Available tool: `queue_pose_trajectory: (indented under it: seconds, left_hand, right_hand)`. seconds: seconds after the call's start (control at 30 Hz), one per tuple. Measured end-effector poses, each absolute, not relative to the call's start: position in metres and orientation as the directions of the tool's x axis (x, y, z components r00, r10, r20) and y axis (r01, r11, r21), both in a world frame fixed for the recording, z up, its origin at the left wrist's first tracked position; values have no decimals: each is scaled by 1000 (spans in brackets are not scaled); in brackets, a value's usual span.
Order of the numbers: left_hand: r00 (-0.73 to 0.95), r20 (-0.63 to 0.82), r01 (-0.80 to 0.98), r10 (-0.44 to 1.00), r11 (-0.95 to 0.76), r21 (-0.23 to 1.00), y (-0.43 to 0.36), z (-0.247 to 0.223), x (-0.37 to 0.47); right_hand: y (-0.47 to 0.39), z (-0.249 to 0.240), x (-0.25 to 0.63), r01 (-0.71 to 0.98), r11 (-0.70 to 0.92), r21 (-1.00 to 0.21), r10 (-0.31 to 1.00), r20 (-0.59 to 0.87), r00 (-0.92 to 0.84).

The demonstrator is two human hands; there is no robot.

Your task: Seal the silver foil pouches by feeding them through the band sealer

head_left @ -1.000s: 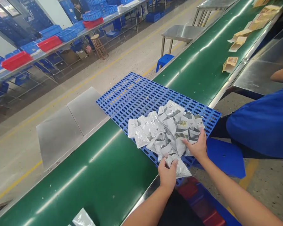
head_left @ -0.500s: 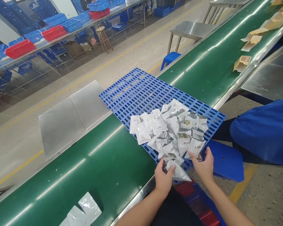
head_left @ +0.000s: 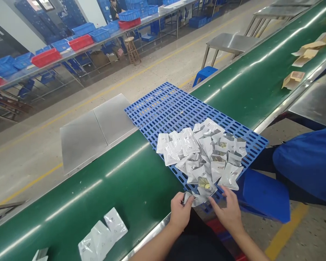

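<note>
A heap of small white pouches (head_left: 190,141) lies on a blue slotted plastic board (head_left: 163,98). Several pouches gape at the top, and pale pieces show inside some of them. My left hand (head_left: 180,212) pinches one white pouch (head_left: 197,199) at the board's near edge, thumb on its top side. Close by on the right, my right hand (head_left: 228,208) has its thumb and fingers apart, with the thumb tip beside that pouch; whether it touches is unclear. An open pouch with pale pieces (head_left: 204,183) sits just beyond both hands.
The board lies across a green conveyor belt (head_left: 141,170). More white pouches (head_left: 101,235) rest on the belt at lower left, cardboard pieces (head_left: 293,79) at upper right. A blue stool (head_left: 263,195) and a person in blue (head_left: 306,163) are on the right.
My right hand has left the pouch at the heap's right and come down toward my left hand. The pouch in my left hand has turned. The view has shifted left, showing more belt pouches.
</note>
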State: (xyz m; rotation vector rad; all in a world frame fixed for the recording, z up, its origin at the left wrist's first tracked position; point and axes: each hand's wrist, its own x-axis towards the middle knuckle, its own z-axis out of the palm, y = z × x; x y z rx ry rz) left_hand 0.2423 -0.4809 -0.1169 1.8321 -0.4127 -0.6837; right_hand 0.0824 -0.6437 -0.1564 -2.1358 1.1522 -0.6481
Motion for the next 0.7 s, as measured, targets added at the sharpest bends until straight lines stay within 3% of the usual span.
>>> queue_pose_trajectory:
  seconds: [0.17, 0.23, 0.4, 0.53, 0.7]
  left_hand:
    - [835, -279, 85, -473, -390, 917, -455, -110, 263]
    - [843, -276, 72, -463, -411, 909, -445, -107, 269]
    - [830, -292, 84, -475, -411, 908, -405, -101, 266]
    - [899, -363, 251, -243, -393, 884, -353, -105, 253]
    - [947, -321, 288, -18, -395, 872, -272, -111, 240]
  right_hand:
    - [-626, -148, 96, -567, -404, -718, -884, 147, 444]
    - [-616, -140, 101, -479, -438, -761, -827, 132, 547]
    - [-573, -119, 135, -277, -284, -918, -484, -112, 868]
    - [-528, -118, 179, -306, -58, -950, -194, -290, 937]
    - [-456, -131, 222, -395, 88, -914, 57, -392, 918]
